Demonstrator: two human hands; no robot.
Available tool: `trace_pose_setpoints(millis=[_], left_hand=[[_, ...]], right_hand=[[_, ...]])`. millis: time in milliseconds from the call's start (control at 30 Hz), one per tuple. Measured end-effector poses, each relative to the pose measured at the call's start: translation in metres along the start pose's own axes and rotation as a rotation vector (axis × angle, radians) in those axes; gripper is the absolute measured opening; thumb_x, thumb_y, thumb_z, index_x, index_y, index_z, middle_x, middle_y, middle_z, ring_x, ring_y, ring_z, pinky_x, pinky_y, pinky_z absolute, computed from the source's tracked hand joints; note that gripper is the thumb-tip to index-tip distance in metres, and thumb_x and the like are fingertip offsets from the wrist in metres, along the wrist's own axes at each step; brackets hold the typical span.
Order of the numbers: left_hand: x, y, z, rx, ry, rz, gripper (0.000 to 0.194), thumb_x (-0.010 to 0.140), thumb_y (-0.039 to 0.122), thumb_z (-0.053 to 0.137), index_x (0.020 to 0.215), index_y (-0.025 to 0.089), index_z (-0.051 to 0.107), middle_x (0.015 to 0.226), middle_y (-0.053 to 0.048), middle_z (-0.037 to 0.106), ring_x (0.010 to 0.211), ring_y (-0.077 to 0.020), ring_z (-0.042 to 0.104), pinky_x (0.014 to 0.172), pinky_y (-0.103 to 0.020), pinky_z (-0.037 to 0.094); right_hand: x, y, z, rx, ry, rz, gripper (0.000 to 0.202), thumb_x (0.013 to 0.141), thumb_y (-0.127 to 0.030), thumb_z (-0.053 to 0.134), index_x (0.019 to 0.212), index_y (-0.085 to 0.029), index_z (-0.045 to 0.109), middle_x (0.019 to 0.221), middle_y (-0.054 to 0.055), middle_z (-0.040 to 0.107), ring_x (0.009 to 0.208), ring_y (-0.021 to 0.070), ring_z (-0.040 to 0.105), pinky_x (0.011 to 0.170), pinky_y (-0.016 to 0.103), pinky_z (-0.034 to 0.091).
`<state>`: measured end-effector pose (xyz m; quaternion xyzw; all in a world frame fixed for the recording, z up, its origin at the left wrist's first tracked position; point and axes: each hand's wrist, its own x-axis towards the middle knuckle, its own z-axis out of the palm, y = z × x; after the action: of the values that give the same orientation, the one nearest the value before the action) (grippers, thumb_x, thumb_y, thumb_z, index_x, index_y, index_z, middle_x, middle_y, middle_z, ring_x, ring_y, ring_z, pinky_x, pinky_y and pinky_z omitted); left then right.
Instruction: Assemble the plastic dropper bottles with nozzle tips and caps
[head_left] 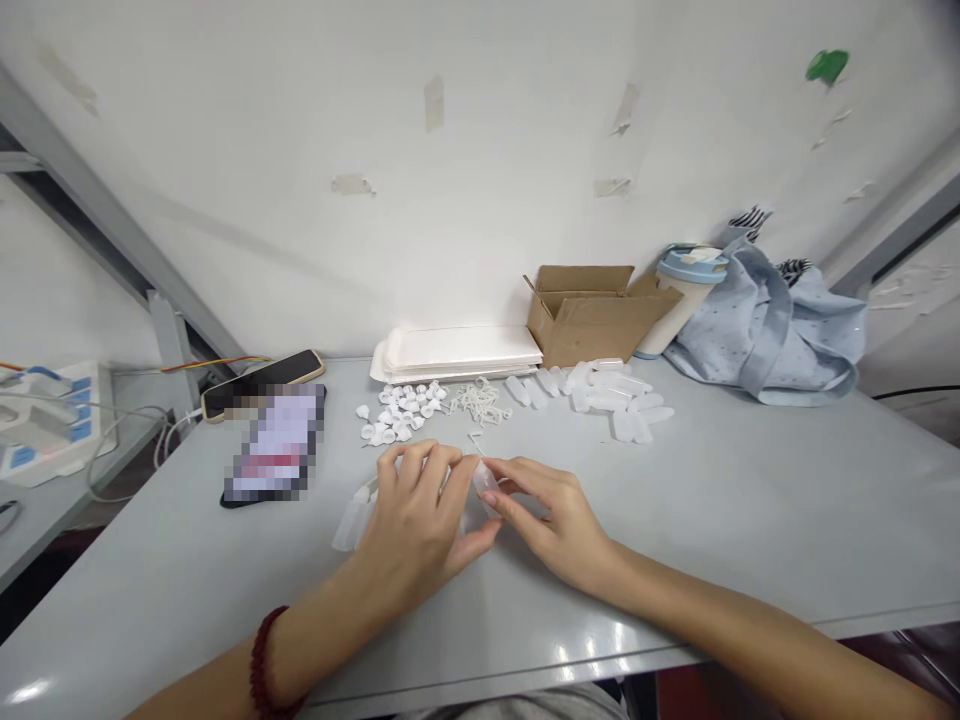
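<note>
Between both hands is a small translucent plastic bottle (486, 484), tilted, its upper end by the fingertips. My right hand (555, 515) is closed on it, thumb and fingers pinching its side. My left hand (420, 500) is curled around the bottle from the other side, index finger at its top and thumb near its base. A thin white plastic piece (476, 441) shows just beyond the fingertips; whether a finger touches it I cannot tell. More translucent bottles (349, 525) lie partly hidden behind my left hand. Beyond are a pile of white caps (401, 412) and a heap of small white plastic pieces (481, 402).
Loose empty bottles (619, 395) lie right of the heaps. Along the wall stand white flat boxes (457, 350), an open cardboard box (596, 325), a tumbler (679, 300) and a blue cloth bag (772, 330). Two phones (274, 445) and a power strip (56, 425) are leftward.
</note>
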<state>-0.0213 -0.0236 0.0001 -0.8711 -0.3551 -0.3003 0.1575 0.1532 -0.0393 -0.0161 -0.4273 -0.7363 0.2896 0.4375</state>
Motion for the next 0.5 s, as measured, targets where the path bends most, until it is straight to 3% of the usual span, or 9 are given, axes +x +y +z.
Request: trace_pose_setpoints(millis=[200,500], left_hand=[[-0.002,-0.007,0.004,-0.139,-0.26,-0.048,0.029,0.077,0.033,0.064,0.098,0.014,0.06,0.093,-0.01,0.06,0.089,-0.0282,0.048,0.077,-0.044,0.037],[-0.001,-0.011,-0.001,-0.16,-0.424,-0.023,0.032,0.076,0.035,0.062,0.101,0.015,0.061,0.093,-0.009,0.058,0.093,-0.0291,0.046,0.084,-0.048,0.035]], right_hand=[[0.004,0.007,-0.002,-0.135,-0.125,0.023,0.024,0.09,-0.017,0.049,0.106,-0.015,0.066,0.092,0.009,0.065,0.084,0.0187,0.061,0.077,0.032,0.051],[0.004,0.013,0.0,-0.261,-0.225,-0.001,0.025,0.091,-0.01,0.042,0.107,-0.017,0.059,0.099,0.009,0.066,0.094,0.0222,0.058,0.086,0.04,0.049]])
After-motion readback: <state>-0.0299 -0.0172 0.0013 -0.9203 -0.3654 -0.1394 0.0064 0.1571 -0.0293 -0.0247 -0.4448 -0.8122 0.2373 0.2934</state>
